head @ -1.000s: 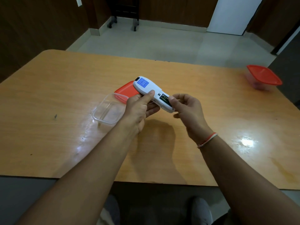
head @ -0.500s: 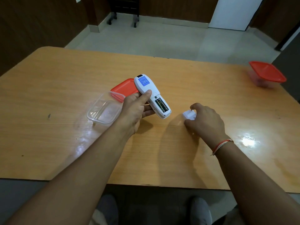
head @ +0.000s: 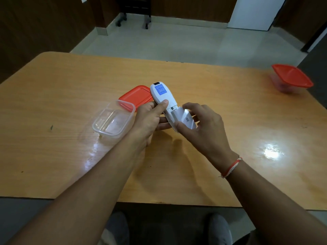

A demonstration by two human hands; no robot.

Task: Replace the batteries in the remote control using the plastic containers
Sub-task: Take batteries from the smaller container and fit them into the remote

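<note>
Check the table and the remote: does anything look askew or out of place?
Only the battery cover: the right hand holds it skewed over the remote, not seated. Nothing looks spilled or damaged.

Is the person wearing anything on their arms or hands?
Both forearms are bare, with no sleeves, gloves or rings showing. The right hand has a thin red and white thread band tied round its wrist. The left hand and its wrist carry nothing.
</note>
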